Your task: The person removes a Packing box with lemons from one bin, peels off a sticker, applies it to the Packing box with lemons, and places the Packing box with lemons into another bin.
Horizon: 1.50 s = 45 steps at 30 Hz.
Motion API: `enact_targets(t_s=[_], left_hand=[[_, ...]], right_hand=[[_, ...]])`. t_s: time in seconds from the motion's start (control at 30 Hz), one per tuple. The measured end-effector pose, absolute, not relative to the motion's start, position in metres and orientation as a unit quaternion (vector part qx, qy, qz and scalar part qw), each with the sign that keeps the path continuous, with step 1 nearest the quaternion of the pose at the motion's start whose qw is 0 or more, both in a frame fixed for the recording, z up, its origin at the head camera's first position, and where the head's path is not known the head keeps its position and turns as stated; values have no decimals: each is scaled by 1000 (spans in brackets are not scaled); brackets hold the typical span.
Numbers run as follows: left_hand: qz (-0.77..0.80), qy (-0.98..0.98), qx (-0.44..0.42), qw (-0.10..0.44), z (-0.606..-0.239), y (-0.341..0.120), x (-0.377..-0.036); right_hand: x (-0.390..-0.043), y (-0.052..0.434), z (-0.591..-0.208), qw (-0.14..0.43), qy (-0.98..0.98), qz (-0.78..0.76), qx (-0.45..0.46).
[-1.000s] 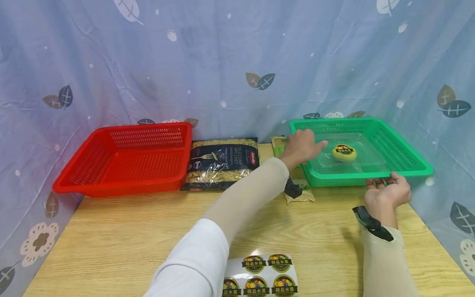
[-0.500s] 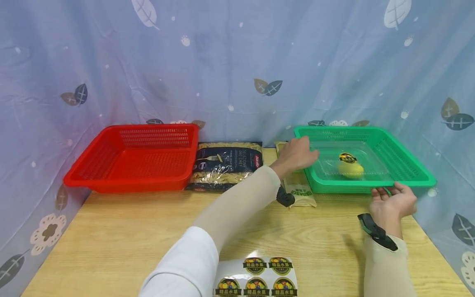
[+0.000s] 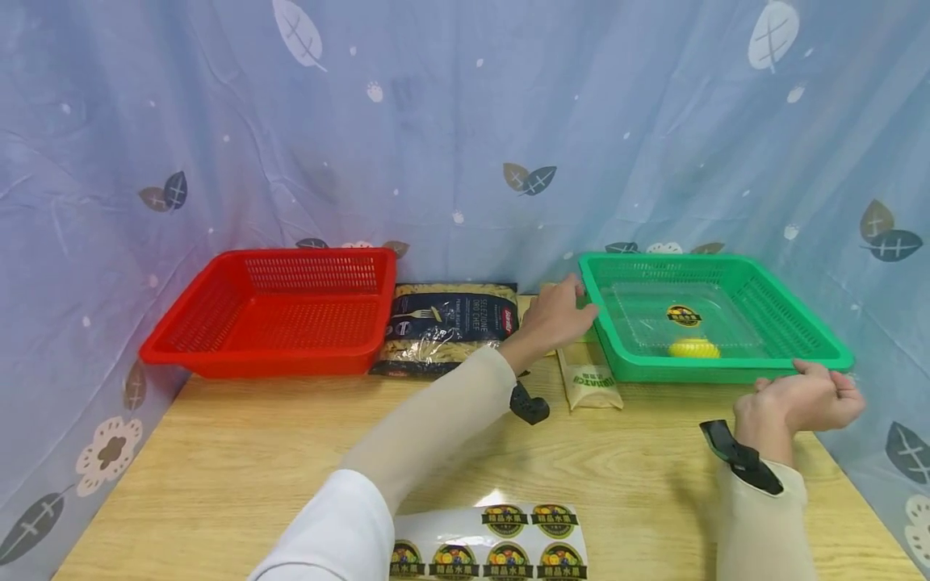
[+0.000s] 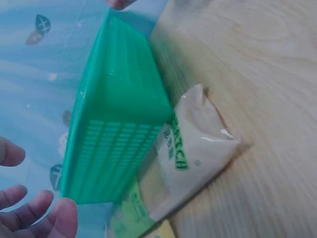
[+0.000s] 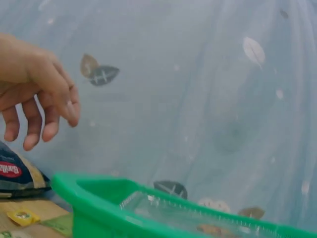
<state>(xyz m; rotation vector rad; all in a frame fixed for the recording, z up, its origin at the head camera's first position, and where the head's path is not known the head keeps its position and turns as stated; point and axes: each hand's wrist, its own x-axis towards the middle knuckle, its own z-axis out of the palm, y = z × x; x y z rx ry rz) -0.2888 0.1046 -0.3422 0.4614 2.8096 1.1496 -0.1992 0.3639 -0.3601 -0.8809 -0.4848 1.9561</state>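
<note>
A green basket stands at the back right of the table. Inside it lies a clear plastic box with a round fruit sticker on its lid. A yellow fruit shows through the box near its front. My left hand hovers just off the basket's left side, above a tan packet; its fingers are spread and loosely bent, holding nothing. My right hand is close to the basket's front right rim, palm up with fingers loosely curled; whether a fingertip touches the rim is unclear.
A red basket stands at the back left. Between the baskets lies a bag of penne, partly behind my left arm. A sheet of round stickers lies at the table's front edge. A blue patterned curtain hangs behind.
My left hand has drawn away leftward from the basket's rim. The right hand has let go of the front rim and shifted right. The yellow fruit has slid toward the box's front.
</note>
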Motion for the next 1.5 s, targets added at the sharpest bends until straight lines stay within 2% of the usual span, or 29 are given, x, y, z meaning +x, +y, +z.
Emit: enact_targets(t_s=[0.27, 0.47, 0.63, 0.97, 1.5], left_hand=[[452, 881, 132, 35, -345, 76, -273], [476, 865, 160, -8, -339, 54, -266], [477, 860, 179, -33, -328, 37, -260], [476, 846, 231, -57, -317, 7, -244], [416, 870, 253, -84, -336, -59, -215]], right_hand=[[-194, 337, -333, 498, -235, 792, -264], [-201, 309, -331, 502, -329, 794, -97], [-205, 288, -327, 455, -410, 790, 6], [-207, 267, -311, 368, -565, 727, 129], [-195, 218, -319, 250, -791, 509, 229]])
